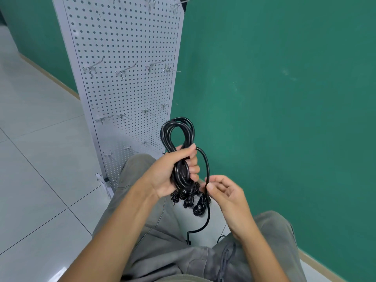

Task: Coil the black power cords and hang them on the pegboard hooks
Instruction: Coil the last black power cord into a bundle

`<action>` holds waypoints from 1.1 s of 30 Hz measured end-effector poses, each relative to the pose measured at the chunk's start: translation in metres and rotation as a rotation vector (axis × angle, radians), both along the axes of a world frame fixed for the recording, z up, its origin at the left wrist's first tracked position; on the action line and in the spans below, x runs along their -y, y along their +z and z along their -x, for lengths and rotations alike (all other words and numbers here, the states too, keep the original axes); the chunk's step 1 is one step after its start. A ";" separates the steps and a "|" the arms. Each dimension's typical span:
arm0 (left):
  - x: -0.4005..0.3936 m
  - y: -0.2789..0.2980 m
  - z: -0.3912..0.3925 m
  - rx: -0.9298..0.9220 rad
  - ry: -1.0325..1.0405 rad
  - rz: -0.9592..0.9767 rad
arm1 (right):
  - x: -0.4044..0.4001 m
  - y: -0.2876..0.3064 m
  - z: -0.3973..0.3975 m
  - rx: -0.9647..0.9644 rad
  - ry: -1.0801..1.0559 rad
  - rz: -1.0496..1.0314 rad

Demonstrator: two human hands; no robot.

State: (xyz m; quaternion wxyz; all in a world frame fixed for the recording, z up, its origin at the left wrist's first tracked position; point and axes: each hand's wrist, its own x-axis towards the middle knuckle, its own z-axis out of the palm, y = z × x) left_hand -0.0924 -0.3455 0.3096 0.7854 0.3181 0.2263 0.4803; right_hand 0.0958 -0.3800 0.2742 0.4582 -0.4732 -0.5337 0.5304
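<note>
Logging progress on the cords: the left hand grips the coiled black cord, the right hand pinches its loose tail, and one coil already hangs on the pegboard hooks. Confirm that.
One thing is wrong: no coil hangs on the pegboard hooks; in the head view every visible hook is bare. The rest stands: the left hand grips the coiled black cord, and the right hand pinches its loose tail.

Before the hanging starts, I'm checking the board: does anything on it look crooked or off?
Mostly tidy, but one hook at the right end of the pegboard's middle row sits skewed, twisted sideways unlike its neighbours. All visible hooks are bare.
</note>
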 end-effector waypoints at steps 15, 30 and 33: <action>0.004 -0.020 -0.008 -0.058 -0.131 0.089 | -0.002 0.055 0.022 0.027 -0.123 -0.161; 0.005 -0.018 0.001 -0.285 -0.064 -0.152 | -0.015 0.067 0.030 -0.041 -0.145 -0.143; 0.007 -0.015 0.006 -0.300 -0.115 -0.192 | -0.014 0.073 0.034 -0.082 -0.165 -0.110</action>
